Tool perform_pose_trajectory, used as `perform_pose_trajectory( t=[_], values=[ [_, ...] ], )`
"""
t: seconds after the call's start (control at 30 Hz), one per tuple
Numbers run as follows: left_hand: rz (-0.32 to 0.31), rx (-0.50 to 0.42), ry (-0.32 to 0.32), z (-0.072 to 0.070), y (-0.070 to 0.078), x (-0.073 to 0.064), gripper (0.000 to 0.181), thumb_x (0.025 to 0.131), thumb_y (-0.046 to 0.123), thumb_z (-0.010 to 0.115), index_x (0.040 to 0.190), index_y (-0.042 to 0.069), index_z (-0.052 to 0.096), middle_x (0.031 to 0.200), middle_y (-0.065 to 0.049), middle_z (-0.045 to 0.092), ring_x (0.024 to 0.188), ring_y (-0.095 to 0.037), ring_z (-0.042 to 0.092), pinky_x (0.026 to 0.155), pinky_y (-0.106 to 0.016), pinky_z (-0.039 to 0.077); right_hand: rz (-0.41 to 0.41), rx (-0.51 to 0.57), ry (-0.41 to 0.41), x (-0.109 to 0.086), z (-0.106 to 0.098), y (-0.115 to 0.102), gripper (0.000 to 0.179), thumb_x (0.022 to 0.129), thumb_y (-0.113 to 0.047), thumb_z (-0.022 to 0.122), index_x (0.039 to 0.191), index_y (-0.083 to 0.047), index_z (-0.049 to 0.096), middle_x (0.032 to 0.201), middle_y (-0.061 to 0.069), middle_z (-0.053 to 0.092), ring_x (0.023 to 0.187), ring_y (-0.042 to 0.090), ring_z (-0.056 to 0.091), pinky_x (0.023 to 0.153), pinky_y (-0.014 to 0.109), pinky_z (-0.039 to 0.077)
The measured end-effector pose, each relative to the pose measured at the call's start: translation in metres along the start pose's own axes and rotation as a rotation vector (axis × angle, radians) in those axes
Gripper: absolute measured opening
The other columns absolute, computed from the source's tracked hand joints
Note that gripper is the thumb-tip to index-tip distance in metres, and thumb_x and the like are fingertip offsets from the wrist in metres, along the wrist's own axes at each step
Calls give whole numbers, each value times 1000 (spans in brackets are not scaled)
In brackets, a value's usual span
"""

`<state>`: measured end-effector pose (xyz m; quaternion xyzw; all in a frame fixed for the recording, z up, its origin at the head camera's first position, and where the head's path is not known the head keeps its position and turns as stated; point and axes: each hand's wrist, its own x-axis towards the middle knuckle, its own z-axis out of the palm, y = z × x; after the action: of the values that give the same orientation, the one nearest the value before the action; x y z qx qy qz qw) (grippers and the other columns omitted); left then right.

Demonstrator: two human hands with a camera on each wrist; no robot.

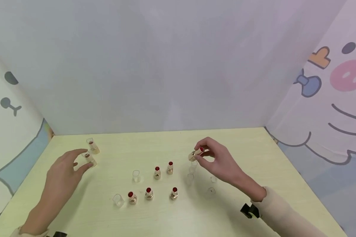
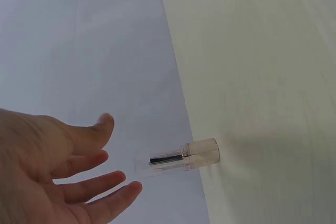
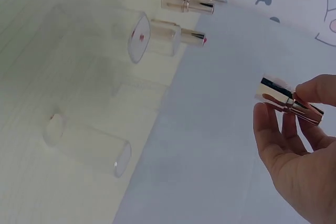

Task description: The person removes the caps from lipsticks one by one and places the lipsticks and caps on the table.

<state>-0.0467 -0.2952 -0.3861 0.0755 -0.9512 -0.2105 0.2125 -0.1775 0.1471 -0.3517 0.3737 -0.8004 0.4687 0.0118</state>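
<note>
My right hand (image 1: 215,158) pinches an uncapped gold lipstick (image 1: 196,153) between thumb and fingers, raised over the table and tilted with its red end up. In the right wrist view this lipstick (image 3: 290,103) lies across the fingertips. On the far left, my left hand (image 1: 63,174) is beside a lipstick under a clear cap (image 1: 89,159), its thumb and fingers spread around it. The left wrist view shows the left hand (image 2: 68,166) with fingers parted and a gap to a standing capped lipstick (image 2: 202,153). Another capped lipstick (image 1: 93,147) stands just behind.
Several uncapped lipsticks (image 1: 157,172) stand mid-table, red ends up. Two clear caps (image 1: 118,200) are left of them; several more clear caps (image 1: 211,192) stand below and around my right hand. A pale curtain (image 1: 166,65) rises along the table's (image 1: 240,141) back edge.
</note>
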Motion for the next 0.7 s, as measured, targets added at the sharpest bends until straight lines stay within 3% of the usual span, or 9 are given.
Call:
perform_pose_trajectory(
  t=[0.4, 0.7],
  values=[
    [9, 5, -26, 10, -4, 7, 48, 89, 12, 82, 131, 0, 64, 131, -33, 61, 92, -52, 71, 70, -62, 56, 48, -207, -62, -2, -24, 15, 27, 90, 2, 78, 108, -12, 64, 103, -3, 67, 91, 8, 68, 86, 26, 63],
    [13, 1, -7, 16, -5, 10, 43, 89, 5, 81, 128, -2, 65, 127, -32, 61, 93, -52, 69, 68, -62, 55, 174, -297, -236, 3, -27, 34, 18, 93, 5, 68, 100, -11, 63, 99, -1, 66, 91, 11, 65, 76, 25, 59]
  ],
)
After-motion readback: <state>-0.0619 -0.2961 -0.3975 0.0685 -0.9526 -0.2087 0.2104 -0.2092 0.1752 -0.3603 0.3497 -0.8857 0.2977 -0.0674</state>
